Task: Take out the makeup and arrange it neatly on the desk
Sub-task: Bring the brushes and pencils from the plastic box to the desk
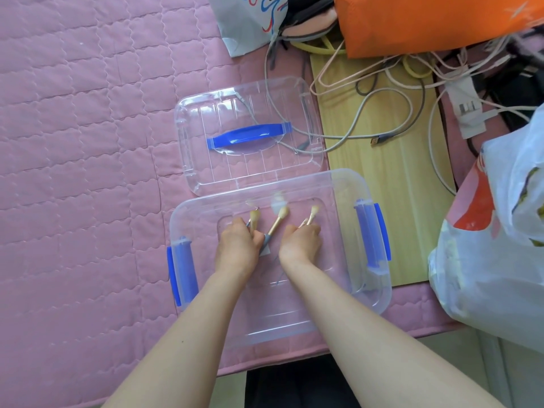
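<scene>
A clear plastic storage box (338, 184) with blue side latches sits open on the pink quilted surface. Both my hands are down inside it. My left hand (237, 245) is closed around makeup brushes; one tan brush head (253, 215) sticks up above its fingers and a longer brush (279, 217) angles to the right from it. My right hand (300, 241) grips another brush (313, 212), whose tan head points away from me. The brush handles are mostly hidden by my fingers.
The box's clear lid (244, 172) with a blue handle (248, 136) lies just beyond it. A wooden board (391, 184) with tangled cables and a power strip (468, 104) lies right. An orange bag (412, 22) and a white plastic bag (500, 231) crowd the right side.
</scene>
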`<action>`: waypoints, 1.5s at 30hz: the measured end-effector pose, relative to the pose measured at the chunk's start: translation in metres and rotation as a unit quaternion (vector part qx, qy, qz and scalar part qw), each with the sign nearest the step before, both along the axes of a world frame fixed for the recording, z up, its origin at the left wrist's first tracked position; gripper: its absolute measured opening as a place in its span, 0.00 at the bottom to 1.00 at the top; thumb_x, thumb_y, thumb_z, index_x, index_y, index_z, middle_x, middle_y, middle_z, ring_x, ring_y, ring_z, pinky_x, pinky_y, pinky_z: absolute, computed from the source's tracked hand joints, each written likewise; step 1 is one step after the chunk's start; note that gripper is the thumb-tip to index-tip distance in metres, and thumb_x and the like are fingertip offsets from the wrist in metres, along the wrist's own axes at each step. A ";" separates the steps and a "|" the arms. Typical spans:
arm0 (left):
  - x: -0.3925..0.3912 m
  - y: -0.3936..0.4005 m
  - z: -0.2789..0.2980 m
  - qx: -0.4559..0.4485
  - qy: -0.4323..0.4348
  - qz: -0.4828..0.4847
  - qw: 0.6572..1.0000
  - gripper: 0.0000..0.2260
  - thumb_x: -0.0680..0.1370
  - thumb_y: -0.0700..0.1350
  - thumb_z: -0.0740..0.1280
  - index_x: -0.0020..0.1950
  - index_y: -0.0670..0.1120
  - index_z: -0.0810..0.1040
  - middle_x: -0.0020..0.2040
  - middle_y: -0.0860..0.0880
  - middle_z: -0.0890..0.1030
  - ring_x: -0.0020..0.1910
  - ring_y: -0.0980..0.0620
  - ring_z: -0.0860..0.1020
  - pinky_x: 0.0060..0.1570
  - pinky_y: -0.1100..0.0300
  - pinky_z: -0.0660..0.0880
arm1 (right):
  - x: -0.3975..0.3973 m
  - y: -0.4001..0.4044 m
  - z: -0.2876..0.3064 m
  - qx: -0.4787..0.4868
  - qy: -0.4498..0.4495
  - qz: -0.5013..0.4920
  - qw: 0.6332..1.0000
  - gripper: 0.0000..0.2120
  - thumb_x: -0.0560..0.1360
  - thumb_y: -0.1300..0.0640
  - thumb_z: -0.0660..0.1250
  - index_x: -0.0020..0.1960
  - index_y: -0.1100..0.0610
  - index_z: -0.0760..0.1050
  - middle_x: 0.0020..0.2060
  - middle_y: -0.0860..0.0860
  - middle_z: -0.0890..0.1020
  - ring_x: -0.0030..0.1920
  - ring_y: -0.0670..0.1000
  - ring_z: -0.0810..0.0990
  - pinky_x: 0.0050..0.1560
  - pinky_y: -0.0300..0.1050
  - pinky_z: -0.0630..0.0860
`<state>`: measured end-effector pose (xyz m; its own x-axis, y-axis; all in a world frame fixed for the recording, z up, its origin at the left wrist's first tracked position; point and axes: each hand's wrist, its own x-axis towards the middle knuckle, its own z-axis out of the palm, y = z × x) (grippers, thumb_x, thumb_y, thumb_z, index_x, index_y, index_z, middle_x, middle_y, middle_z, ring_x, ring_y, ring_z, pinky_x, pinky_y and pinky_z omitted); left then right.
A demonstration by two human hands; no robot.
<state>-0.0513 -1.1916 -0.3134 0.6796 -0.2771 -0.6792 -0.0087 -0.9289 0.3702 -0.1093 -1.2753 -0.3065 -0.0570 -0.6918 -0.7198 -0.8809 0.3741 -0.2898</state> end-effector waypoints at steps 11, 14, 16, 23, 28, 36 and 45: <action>-0.005 0.010 0.012 -0.035 -0.003 -0.006 0.999 0.09 0.82 0.49 0.53 0.47 0.44 0.64 0.38 0.43 0.74 0.36 0.41 0.70 0.33 0.52 0.63 | 0.011 0.021 0.003 0.063 -0.038 0.031 0.997 0.16 0.77 0.54 0.62 0.57 0.65 0.64 0.55 0.64 0.78 0.53 0.65 0.79 0.51 0.54 0.77; -0.005 0.015 0.015 -0.042 -0.006 0.003 0.999 0.09 0.82 0.48 0.53 0.47 0.44 0.64 0.40 0.41 0.76 0.39 0.39 0.72 0.36 0.51 0.67 | 0.012 0.023 0.002 0.047 0.002 0.066 0.997 0.17 0.76 0.54 0.65 0.58 0.64 0.65 0.56 0.62 0.79 0.55 0.62 0.80 0.47 0.49 0.74; -0.006 0.015 0.018 -0.043 0.001 0.009 0.999 0.10 0.83 0.49 0.53 0.47 0.44 0.65 0.40 0.42 0.76 0.40 0.39 0.73 0.39 0.50 0.70 | 0.011 0.024 0.003 0.035 0.027 0.092 0.995 0.14 0.77 0.57 0.64 0.57 0.63 0.65 0.55 0.61 0.79 0.54 0.61 0.80 0.44 0.49 0.73; -0.013 0.020 0.032 -0.030 0.033 0.028 0.999 0.11 0.82 0.50 0.56 0.55 0.43 0.70 0.43 0.42 0.78 0.46 0.39 0.75 0.45 0.51 0.73 | 0.004 0.018 0.018 0.041 0.010 0.122 0.992 0.13 0.78 0.56 0.57 0.58 0.64 0.65 0.56 0.62 0.78 0.54 0.64 0.78 0.42 0.49 0.70; -0.022 0.019 0.055 -0.040 0.030 0.065 0.997 0.09 0.80 0.47 0.58 0.56 0.43 0.72 0.46 0.43 0.78 0.48 0.40 0.75 0.44 0.53 0.70 | -0.005 0.018 0.046 0.060 -0.064 0.187 0.978 0.14 0.79 0.56 0.55 0.56 0.66 0.65 0.56 0.65 0.76 0.55 0.65 0.76 0.44 0.49 0.67; -0.045 0.022 0.137 -0.069 -0.019 0.112 0.991 0.09 0.80 0.49 0.58 0.54 0.46 0.72 0.41 0.48 0.76 0.44 0.44 0.74 0.38 0.54 0.66 | -0.025 0.012 0.132 0.020 -0.131 0.252 0.959 0.07 0.80 0.56 0.52 0.49 0.60 0.62 0.34 0.51 0.69 0.33 0.53 0.67 0.37 0.46 0.63; -0.082 0.026 0.251 -0.182 -0.040 0.222 0.957 0.06 0.80 0.48 0.60 0.48 0.47 0.73 0.36 0.48 0.77 0.36 0.49 0.73 0.39 0.54 0.69 | -0.054 0.013 0.233 0.138 -0.230 0.177 0.947 0.04 0.79 0.58 0.52 0.46 0.57 0.62 0.39 0.57 0.70 0.32 0.55 0.70 0.31 0.46 0.71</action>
<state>-0.1328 -1.1653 -0.0629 0.8310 -0.1571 -0.5336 0.3154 -0.6571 0.6846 -0.1628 -1.2626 -0.0737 0.5065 -0.3915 -0.7682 -0.7701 0.1952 -0.6073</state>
